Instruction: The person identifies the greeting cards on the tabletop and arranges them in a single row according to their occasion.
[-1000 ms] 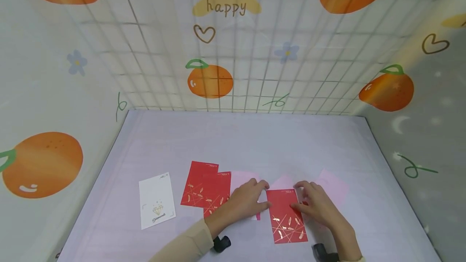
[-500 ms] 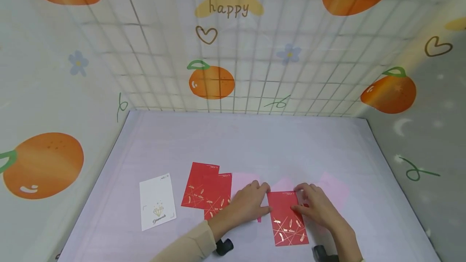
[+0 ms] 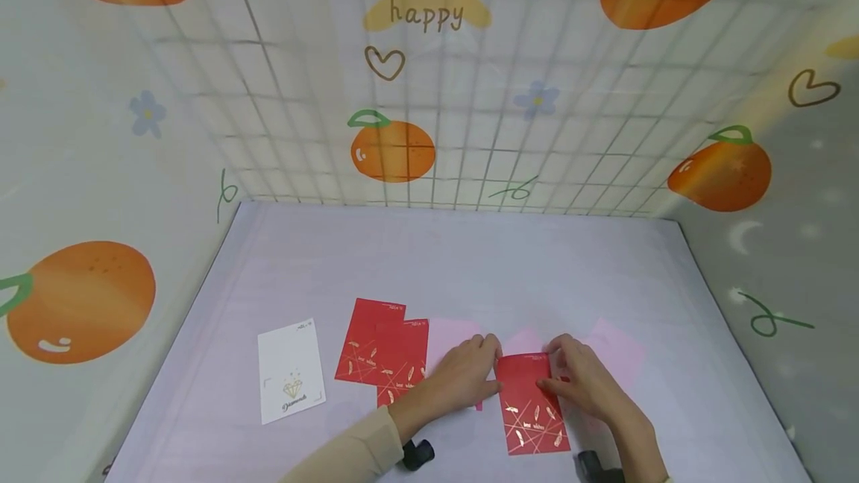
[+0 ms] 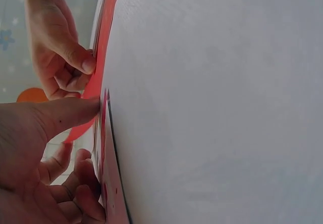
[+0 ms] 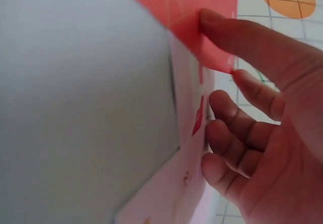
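Observation:
A red card [image 3: 530,408] with gold print lies between the hands in the head view. My left hand [image 3: 463,373] holds its left side, thumb at the edge and index finger at the far corner. On the right side, my right hand [image 3: 585,375] pinches the card, with the thumb on the printed face and a fingertip at the corner. In the right wrist view the red card [image 5: 186,12] bows near that corner. Pink patterned cards [image 5: 186,168] lie beneath, partly hidden by the hands.
Two overlapping red cards [image 3: 376,338] lie left of the left hand. Farther left is a white card [image 3: 290,364] with a diamond print. Pale pink cards [image 3: 616,345] extend behind the right hand. A patterned cloth wall [image 3: 470,133] rises behind the table.
The red card's far edge now bends up slightly between the fingers. Both hands keep their places on it, and the left fingertips shift slightly right.

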### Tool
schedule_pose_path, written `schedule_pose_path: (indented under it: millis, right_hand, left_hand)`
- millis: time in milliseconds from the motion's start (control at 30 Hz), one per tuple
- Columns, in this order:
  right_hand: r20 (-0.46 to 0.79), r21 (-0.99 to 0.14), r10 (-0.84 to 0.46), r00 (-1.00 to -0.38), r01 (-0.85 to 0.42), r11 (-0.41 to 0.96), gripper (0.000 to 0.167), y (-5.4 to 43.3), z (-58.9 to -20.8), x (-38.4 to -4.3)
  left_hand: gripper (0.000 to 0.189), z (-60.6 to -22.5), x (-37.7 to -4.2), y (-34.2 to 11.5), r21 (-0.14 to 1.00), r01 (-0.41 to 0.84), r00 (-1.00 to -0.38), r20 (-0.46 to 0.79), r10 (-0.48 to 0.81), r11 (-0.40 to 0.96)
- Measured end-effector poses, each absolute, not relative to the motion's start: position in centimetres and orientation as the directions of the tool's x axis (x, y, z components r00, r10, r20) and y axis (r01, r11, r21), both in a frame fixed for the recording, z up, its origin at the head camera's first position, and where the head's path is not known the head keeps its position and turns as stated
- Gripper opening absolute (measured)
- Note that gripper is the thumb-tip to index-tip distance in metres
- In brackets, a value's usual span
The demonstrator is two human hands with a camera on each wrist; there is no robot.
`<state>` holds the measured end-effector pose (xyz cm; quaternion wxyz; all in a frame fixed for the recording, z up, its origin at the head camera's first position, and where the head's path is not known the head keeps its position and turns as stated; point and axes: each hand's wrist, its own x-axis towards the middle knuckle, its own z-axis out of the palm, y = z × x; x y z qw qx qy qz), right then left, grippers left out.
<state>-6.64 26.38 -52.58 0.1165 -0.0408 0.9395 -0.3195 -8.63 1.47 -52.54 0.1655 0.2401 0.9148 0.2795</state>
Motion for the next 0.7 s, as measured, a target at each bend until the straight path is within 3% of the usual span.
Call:
schedule_pose_path:
  millis: [333, 700]
  right_hand:
    - [-0.207, -0.681, -0.158, -0.966, 0.027, 0.732, 0.055, 26.09, -52.12, -6.5]
    - [-0.208, -0.723, -0.145, -0.967, 0.052, 0.689, 0.051, 26.09, -52.56, -6.21]
  left_hand:
    - [0.042, -52.93, -8.65, 1.8, 0.551, 0.431, -0.804, -0.125, 0.582, 0.714]
    - [0.042, -52.94, -8.57, 1.78, 0.558, 0.419, -0.807, -0.134, 0.576, 0.716]
